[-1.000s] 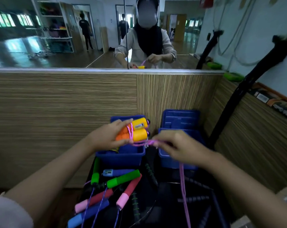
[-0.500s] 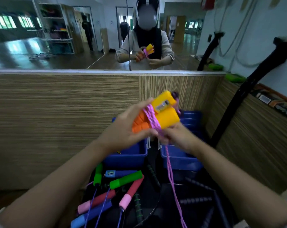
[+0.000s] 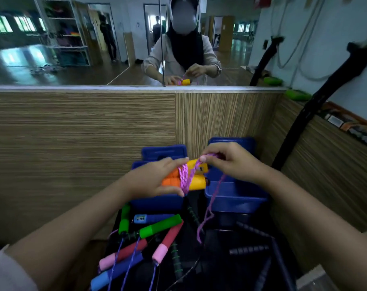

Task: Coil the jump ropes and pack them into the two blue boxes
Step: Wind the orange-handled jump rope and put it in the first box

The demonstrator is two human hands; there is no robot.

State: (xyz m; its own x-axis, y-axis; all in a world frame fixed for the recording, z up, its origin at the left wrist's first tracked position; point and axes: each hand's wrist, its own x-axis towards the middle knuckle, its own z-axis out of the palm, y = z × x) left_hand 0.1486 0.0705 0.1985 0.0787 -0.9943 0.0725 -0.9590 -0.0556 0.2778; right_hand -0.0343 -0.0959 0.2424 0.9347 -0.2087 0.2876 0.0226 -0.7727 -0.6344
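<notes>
- Change: half a second ago the bundle of orange and yellow handles (image 3: 183,179) was raised well above the boxes; it now sits lower, just over the gap between the two blue boxes. The loose tail of pink rope (image 3: 207,215) is shorter than one second ago, and several turns (image 3: 184,175) now cross the handles.
- Meaning for the task: this rope is judged nearly coiled. A short tail remains to wrap or tuck before packing.
- Left hand (image 3: 151,181): grip curled around the orange end of the handles, thumb below, fingers above.
- Right hand (image 3: 230,162): grip pinching the pink rope between thumb and fingers, just right of the yellow end.
- Left blue box (image 3: 155,201): its inside is hidden by the left hand and the bundle; contents cannot be told.
- Right blue box (image 3: 237,198): only bare blue floor is visible; the pink tail hangs in front of its near wall.
- Two blue lids (image 3: 164,152) stand against the wood panel behind the boxes.
- Near side, on the dark table (image 3: 220,259): loose ropes with green (image 3: 160,226), red-pink (image 3: 167,240) and blue (image 3: 117,271) handles, not yet coiled, plus black ropes on the right.
</notes>
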